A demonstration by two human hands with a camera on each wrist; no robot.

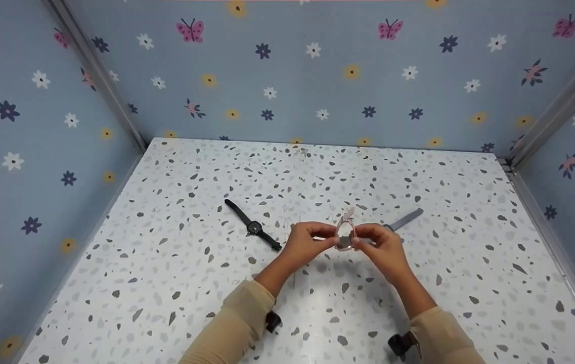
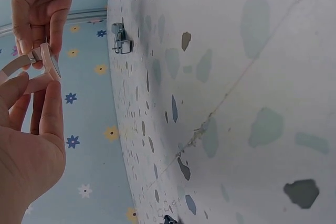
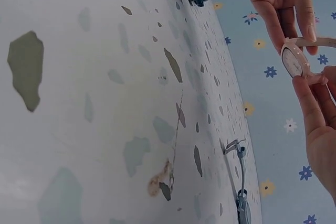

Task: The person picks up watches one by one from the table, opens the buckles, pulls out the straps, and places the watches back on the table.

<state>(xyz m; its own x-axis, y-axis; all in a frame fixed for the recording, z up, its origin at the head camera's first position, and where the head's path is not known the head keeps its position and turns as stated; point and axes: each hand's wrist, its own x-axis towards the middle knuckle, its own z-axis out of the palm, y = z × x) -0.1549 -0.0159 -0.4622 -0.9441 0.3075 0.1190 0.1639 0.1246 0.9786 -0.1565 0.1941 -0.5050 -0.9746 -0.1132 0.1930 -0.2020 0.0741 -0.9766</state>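
Note:
Both hands hold a pink wristwatch (image 1: pixel 345 241) up over the table, its strap bent into a loop above the case. My left hand (image 1: pixel 310 246) pinches one side of the watch between thumb and fingers. From the opposite side, my right hand (image 1: pixel 384 247) pinches it too, thumb near the case. In the right wrist view the watch's pale dial (image 3: pixel 292 62) faces down toward the table, with fingertips at its rim. The left wrist view shows the pink strap (image 2: pixel 16 66) passing between the fingers of the two hands.
A black wristwatch (image 1: pixel 254 227) lies stretched out on the speckled white table (image 1: pixel 176 263), left of the hands. A grey-strapped watch (image 1: pixel 407 218) lies behind the right hand, partly hidden by it. Flower-patterned panels (image 1: pixel 297 71) enclose the table at the back and sides.

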